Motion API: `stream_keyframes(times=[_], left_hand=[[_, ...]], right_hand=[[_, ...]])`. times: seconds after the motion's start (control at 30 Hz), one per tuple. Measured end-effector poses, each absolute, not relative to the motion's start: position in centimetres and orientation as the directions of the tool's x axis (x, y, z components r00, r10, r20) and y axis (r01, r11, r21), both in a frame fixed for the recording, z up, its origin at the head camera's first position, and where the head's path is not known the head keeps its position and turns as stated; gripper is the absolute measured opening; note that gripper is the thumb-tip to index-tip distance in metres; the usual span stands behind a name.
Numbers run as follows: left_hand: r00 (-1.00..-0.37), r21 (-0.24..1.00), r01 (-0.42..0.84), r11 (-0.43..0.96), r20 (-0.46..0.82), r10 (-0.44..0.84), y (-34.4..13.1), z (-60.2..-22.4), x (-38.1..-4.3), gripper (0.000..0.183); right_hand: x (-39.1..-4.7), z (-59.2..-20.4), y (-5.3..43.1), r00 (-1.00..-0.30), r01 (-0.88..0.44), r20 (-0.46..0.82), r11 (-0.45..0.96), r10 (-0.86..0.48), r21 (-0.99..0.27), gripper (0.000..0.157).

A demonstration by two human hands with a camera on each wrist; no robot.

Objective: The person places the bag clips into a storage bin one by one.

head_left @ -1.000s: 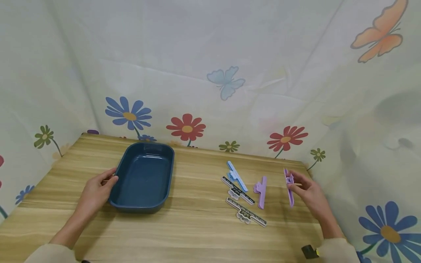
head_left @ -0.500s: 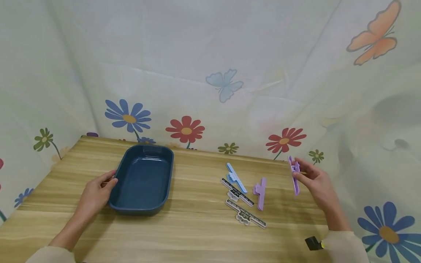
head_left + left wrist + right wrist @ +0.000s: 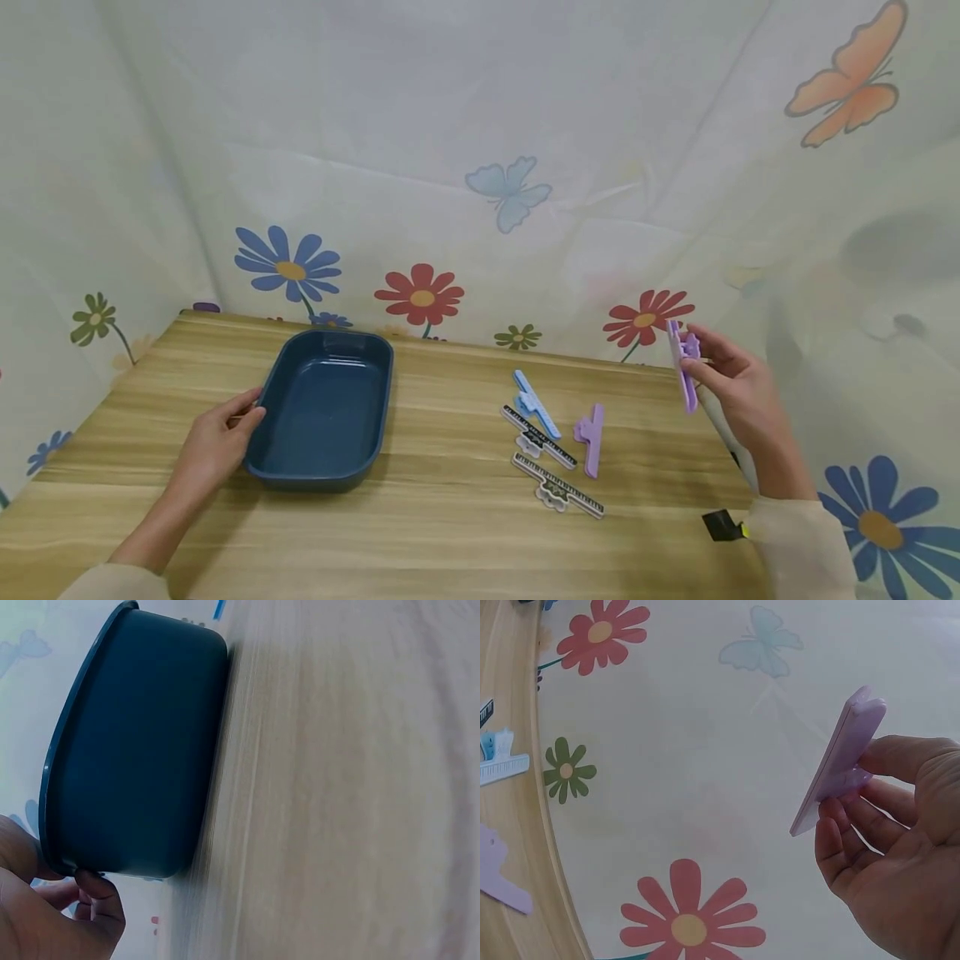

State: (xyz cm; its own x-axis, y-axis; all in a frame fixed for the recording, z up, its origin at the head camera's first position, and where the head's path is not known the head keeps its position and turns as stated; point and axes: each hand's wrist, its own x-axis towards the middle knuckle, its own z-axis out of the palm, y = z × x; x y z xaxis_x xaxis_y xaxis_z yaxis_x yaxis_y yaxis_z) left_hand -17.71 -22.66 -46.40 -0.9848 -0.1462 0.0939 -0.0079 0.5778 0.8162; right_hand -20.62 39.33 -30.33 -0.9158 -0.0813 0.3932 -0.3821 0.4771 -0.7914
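A dark blue rectangular basin (image 3: 322,479) stands on the left part of the wooden table. My left hand (image 3: 217,442) pinches its left rim between thumb and fingers; the left wrist view shows this grip at the basin's (image 3: 135,750) near end. On the right, my right hand (image 3: 738,383) holds a long purple clip (image 3: 684,371) by its middle handle, raised above the table's right back corner. In the right wrist view, thumb and fingers pinch the clip (image 3: 844,761), its long bar slanting. A second purple clip (image 3: 594,442) lies on the table to the left of that hand.
Beside the second purple clip lie a light blue clip (image 3: 536,404), a black piano-key clip (image 3: 538,436) and a white piano-key clip (image 3: 558,485). A small black object (image 3: 722,525) shows by the right sleeve. Flower-printed cloth (image 3: 360,208) hangs behind the table (image 3: 450,550).
My right hand has lifted the purple clip up and to the right, with the clip still pinched. My left hand and the basin have stayed in place.
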Motion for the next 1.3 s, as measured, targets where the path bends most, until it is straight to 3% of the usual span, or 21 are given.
stream_keyframes(times=[0.93,1.17,1.3], left_hand=[[-0.987,0.842,-0.007,0.539,0.082,-0.140,-22.5,-46.2,-17.6,0.054],[-0.986,0.842,-0.007,0.540,0.084,-0.144,-22.6,-46.4,-17.5,0.054],[-0.986,0.842,-0.008,0.539,0.083,-0.144,-22.6,-46.5,-17.6,0.054]], right_hand=[[-20.5,-30.3,37.6,-0.921,-0.381,0.380,0.411,-0.089,-0.828,0.051],[-21.2,-30.1,35.7,-0.896,-0.442,0.414,0.253,-0.159,-0.861,0.046],[-21.7,-30.1,34.6,-0.897,-0.439,0.409,0.241,-0.167,-0.865,0.043]])
